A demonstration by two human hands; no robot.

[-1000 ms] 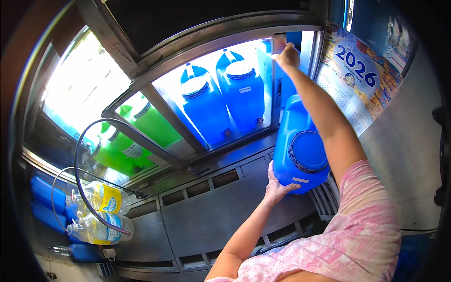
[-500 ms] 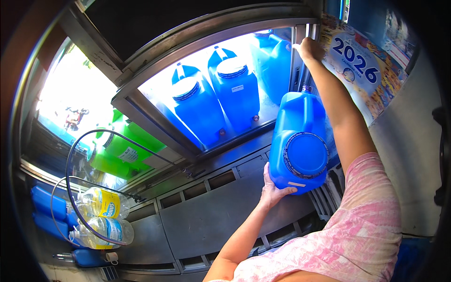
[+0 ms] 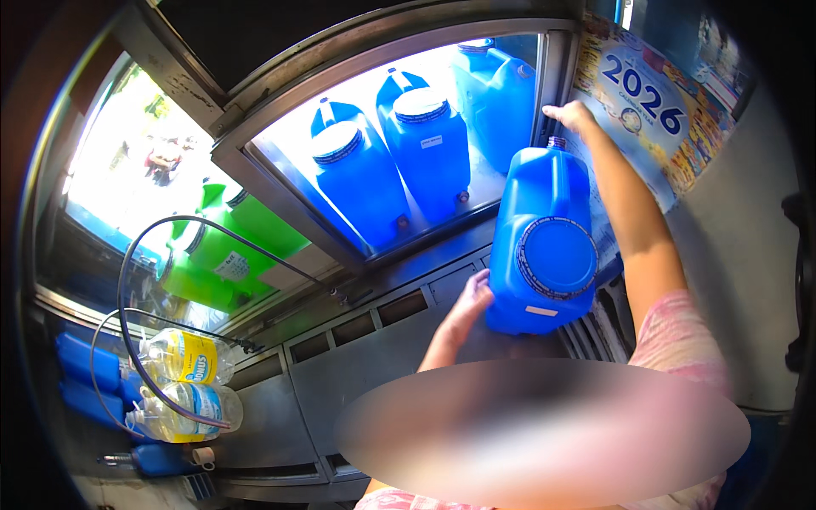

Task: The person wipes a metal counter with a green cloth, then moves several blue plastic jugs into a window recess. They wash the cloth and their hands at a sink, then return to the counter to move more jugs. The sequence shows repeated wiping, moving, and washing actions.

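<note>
My left hand [image 3: 470, 308] supports the bottom corner of a big blue jug [image 3: 544, 246], which is tilted with its round lid facing me and its neck up. My right hand [image 3: 568, 115] is raised just above the jug's neck, with fingers curled on the right edge of a metal window frame [image 3: 557, 76]. Behind the frame, in a lit compartment, stand three more blue jugs with white-banded lids [image 3: 357, 187] [image 3: 425, 144] [image 3: 501, 93].
A second compartment to the left holds green jugs [image 3: 225, 251]. Two clear water bottles [image 3: 183, 357] [image 3: 187, 412] and looping black hoses [image 3: 127, 280] lie at the lower left, with blue containers [image 3: 81, 365] beside them. A calendar poster [image 3: 654, 110] hangs on the right wall. Metal panels [image 3: 340, 365] run below the windows.
The blue jug has come up closer to my right hand at the frame's edge. My left hand stays under it. The view has shifted slightly.
</note>
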